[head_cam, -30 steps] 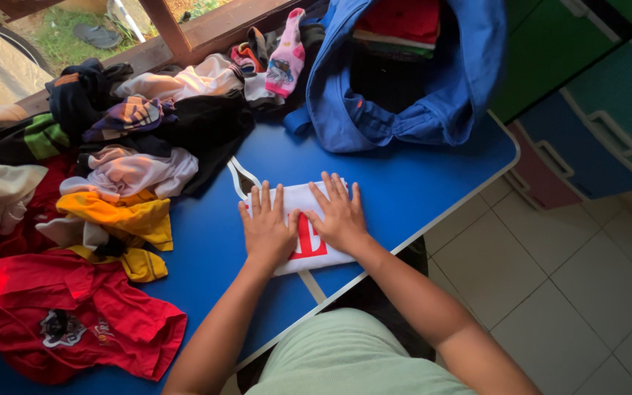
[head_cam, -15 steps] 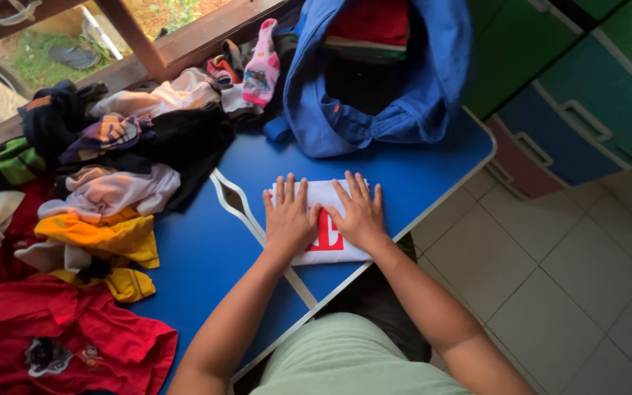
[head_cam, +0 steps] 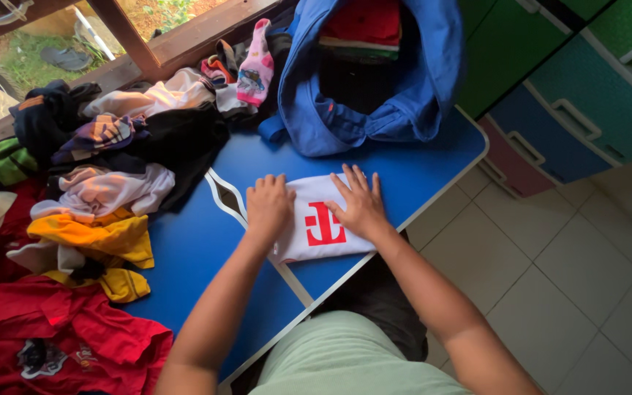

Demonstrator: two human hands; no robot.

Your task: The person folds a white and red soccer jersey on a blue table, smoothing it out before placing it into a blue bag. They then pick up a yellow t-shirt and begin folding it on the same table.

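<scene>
Two hands on one folded white cloth garment with a red print (head_cam: 321, 223): left hand (head_cam: 268, 207) curls at its edge, right hand (head_cam: 360, 205) lies flat, fingers spread (one blue fabric bag (head_cam: 374, 88) gapes behind).

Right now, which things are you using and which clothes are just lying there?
In use:
left hand
right hand
folded white cloth
blue table

Just lying about:
red shirt
yellow garment
pink sock
blue bag
</scene>
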